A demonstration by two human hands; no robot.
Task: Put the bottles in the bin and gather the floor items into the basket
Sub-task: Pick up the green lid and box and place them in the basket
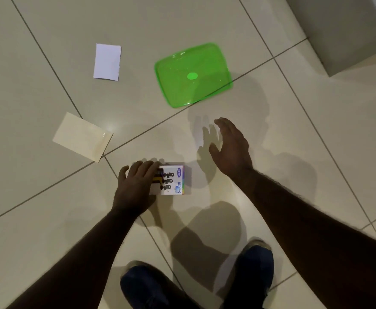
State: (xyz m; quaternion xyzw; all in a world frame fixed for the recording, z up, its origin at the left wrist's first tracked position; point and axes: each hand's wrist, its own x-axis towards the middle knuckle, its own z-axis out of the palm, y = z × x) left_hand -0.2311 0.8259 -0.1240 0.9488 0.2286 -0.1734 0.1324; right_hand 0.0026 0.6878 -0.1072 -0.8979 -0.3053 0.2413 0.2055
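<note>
A small white printed box [174,180] lies on the tiled floor in front of my feet. My left hand [135,186] lies over its left end, fingers curled across the top edge. My right hand [230,144] hovers to the right and beyond the box, fingers spread and holding nothing. A translucent green plastic lid [192,74] lies flat on the floor further ahead. A white paper card [107,62] sits to the lid's left. A cream envelope-like card [82,136] lies at the left. No bottle, bin or basket is in view.
Pale floor tiles [294,152] with dark grout lines fill the view. A grey cabinet or wall corner [347,36] stands at the top right. My two blue shoes [256,266] are at the bottom edge.
</note>
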